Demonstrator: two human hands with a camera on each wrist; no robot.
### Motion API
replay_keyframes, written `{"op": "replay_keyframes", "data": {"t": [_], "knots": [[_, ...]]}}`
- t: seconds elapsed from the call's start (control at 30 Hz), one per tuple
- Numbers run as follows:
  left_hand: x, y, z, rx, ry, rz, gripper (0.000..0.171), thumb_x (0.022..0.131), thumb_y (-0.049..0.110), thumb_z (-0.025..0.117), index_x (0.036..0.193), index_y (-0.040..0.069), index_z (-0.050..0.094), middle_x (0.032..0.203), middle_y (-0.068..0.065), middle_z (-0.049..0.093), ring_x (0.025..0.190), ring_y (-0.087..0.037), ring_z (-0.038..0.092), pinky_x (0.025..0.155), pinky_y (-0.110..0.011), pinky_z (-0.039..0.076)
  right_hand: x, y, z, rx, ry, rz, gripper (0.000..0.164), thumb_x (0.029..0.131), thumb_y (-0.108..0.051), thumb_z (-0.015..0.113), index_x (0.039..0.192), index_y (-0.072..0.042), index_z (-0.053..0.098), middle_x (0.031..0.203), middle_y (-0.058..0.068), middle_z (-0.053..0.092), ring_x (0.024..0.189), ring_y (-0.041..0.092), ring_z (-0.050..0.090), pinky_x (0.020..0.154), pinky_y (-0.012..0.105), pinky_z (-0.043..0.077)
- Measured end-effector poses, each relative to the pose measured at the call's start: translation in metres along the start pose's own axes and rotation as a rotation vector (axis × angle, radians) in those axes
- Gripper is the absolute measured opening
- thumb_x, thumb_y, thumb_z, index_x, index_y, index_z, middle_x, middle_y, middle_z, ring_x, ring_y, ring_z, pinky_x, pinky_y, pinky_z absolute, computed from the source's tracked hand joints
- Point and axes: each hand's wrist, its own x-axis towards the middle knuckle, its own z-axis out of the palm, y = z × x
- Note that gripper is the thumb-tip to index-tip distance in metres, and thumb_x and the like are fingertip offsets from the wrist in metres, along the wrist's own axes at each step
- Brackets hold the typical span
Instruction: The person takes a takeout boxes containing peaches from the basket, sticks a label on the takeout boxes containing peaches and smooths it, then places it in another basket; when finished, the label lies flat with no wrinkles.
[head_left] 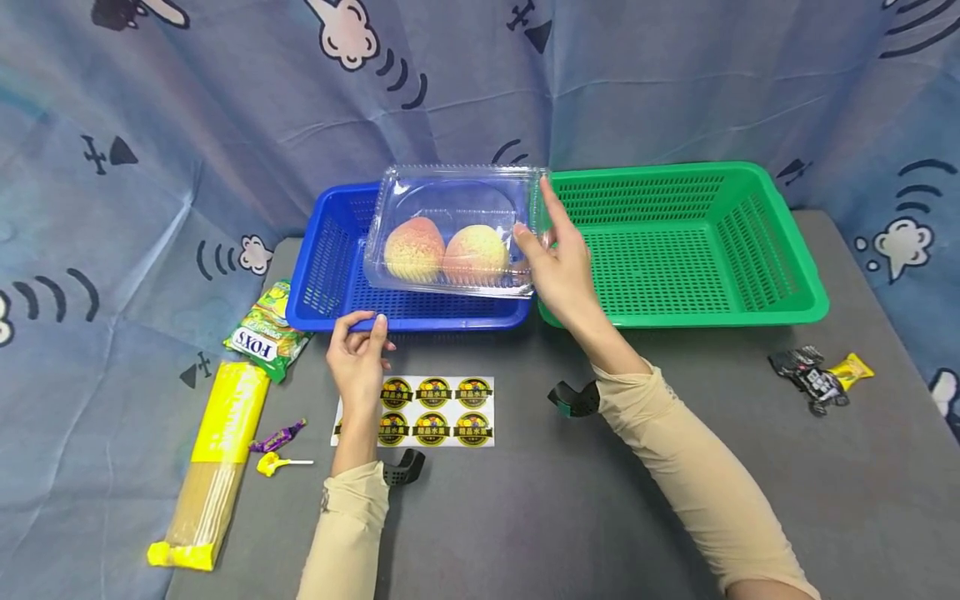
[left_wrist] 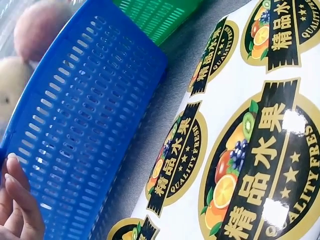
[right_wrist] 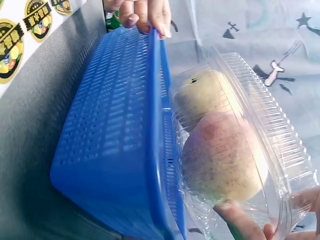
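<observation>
My right hand [head_left: 562,271] grips the right end of a clear plastic clamshell box [head_left: 450,196], tilted above the blue basket [head_left: 412,324]. Two yellow-and-pink peaches [head_left: 415,248] lie inside it, seen close up in the right wrist view as well. With thumb and fingers, my left hand [head_left: 356,358] pinches the basket's front rim near its left part. Beneath the left wrist lies a white sheet of round fruit stickers [left_wrist: 240,165], partly covered by the arm in the head view.
A green basket [head_left: 675,320] stands right of the blue one. At left lie a Fox's candy bag [head_left: 272,329], a yellow noodle pack [head_left: 217,458], a purple wrapped candy [head_left: 278,436] and a lollipop [head_left: 270,464]. Black [head_left: 810,379] and yellow wrapped sweets [head_left: 851,371] lie at right.
</observation>
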Motion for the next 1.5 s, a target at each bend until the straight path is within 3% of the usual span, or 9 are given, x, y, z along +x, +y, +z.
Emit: {"op": "replay_keyframes", "data": {"t": [0.23, 0.4, 0.57, 0.63, 0.8, 1.0, 1.1, 1.23, 1.5], "knots": [[-0.001, 0.0, 0.002, -0.007, -0.008, -0.011, 0.016, 0.098, 0.013, 0.077, 0.11, 0.01, 0.067, 0.078, 0.001, 0.069, 0.058, -0.008, 0.063, 0.043, -0.018, 0.043, -0.026, 0.001, -0.039, 0.066, 0.025, -0.036, 0.069, 0.108, -0.022, 0.061, 0.168, -0.035, 0.029, 0.083, 0.004, 0.037, 0.066, 0.0, 0.075, 0.057, 0.029, 0.062], [0.0, 0.0, 0.0, 0.018, -0.015, -0.003, 0.017, 0.099, 0.016, 0.077, 0.112, 0.012, 0.067, 0.08, -0.004, 0.069, 0.06, -0.008, 0.064, 0.044, -0.019, 0.044, -0.049, 0.001, -0.063, 0.123, 0.03, -0.041, 0.069, 0.107, -0.019, 0.062, 0.167, -0.035, 0.03, 0.083, 0.005, 0.036, 0.069, 0.006, 0.078, 0.061, 0.028, 0.063], [0.0, 0.0, -0.002, 0.027, -0.025, -0.005, 0.017, 0.099, 0.018, 0.077, 0.111, 0.013, 0.067, 0.082, -0.007, 0.07, 0.061, -0.01, 0.065, 0.045, -0.02, 0.045, -0.075, 0.001, -0.085, 0.036, 0.051, -0.021, 0.069, 0.108, -0.021, 0.062, 0.167, -0.038, 0.03, 0.084, 0.003, 0.035, 0.07, 0.005, 0.077, 0.046, 0.022, 0.043], [-0.001, -0.001, -0.003, 0.026, -0.028, -0.008, 0.017, 0.099, 0.018, 0.077, 0.112, 0.014, 0.067, 0.084, -0.009, 0.07, 0.062, -0.012, 0.066, 0.045, -0.021, 0.045, -0.086, 0.002, -0.092, -0.005, 0.067, -0.018, 0.068, 0.108, -0.02, 0.062, 0.166, -0.039, 0.031, 0.083, 0.001, 0.038, 0.063, 0.001, 0.071, 0.044, 0.028, 0.033], [-0.001, -0.002, -0.004, 0.039, -0.037, -0.012, 0.02, 0.099, 0.022, 0.077, 0.114, 0.013, 0.066, 0.086, -0.009, 0.071, 0.064, -0.014, 0.066, 0.046, -0.024, 0.047, -0.112, 0.003, -0.105, -0.006, 0.078, -0.021, 0.068, 0.107, -0.012, 0.063, 0.165, -0.036, 0.037, 0.079, -0.001, 0.043, 0.051, 0.008, 0.051, 0.047, 0.033, 0.031], [-0.001, -0.001, -0.003, 0.019, -0.046, 0.004, 0.021, 0.099, 0.022, 0.078, 0.114, 0.013, 0.066, 0.084, -0.002, 0.072, 0.063, -0.011, 0.065, 0.045, -0.023, 0.046, -0.143, 0.009, -0.122, -0.011, 0.07, -0.024, 0.07, 0.104, 0.0, 0.062, 0.165, -0.027, 0.04, 0.089, -0.002, 0.043, 0.058, 0.008, 0.037, 0.053, 0.031, 0.032], [-0.001, -0.001, -0.002, 0.017, -0.043, 0.004, 0.021, 0.098, 0.021, 0.078, 0.113, 0.012, 0.067, 0.084, -0.002, 0.072, 0.062, -0.011, 0.065, 0.045, -0.023, 0.046, -0.156, 0.015, -0.131, 0.084, 0.04, -0.018, 0.072, 0.103, 0.007, 0.061, 0.165, -0.021, 0.04, 0.09, 0.0, 0.042, 0.058, 0.001, 0.056, 0.051, 0.023, 0.042], [-0.001, -0.001, -0.002, 0.027, -0.035, 0.004, 0.022, 0.099, 0.021, 0.078, 0.114, 0.011, 0.066, 0.083, 0.001, 0.072, 0.061, -0.01, 0.065, 0.045, -0.023, 0.046, -0.171, 0.025, -0.142, 0.216, 0.025, -0.024, 0.073, 0.099, 0.016, 0.059, 0.164, -0.012, 0.041, 0.09, 0.002, 0.049, 0.065, 0.008, 0.071, 0.056, 0.021, 0.054], [-0.002, -0.001, -0.003, 0.042, -0.039, 0.008, 0.026, 0.099, 0.022, 0.077, 0.117, 0.008, 0.066, 0.081, 0.005, 0.07, 0.063, -0.01, 0.065, 0.047, -0.024, 0.047, -0.193, 0.044, -0.165, 0.212, -0.029, 0.0, 0.072, 0.099, 0.018, 0.053, 0.165, -0.007, 0.037, 0.098, 0.001, 0.053, 0.064, 0.005, 0.058, 0.047, 0.029, 0.038]]}}
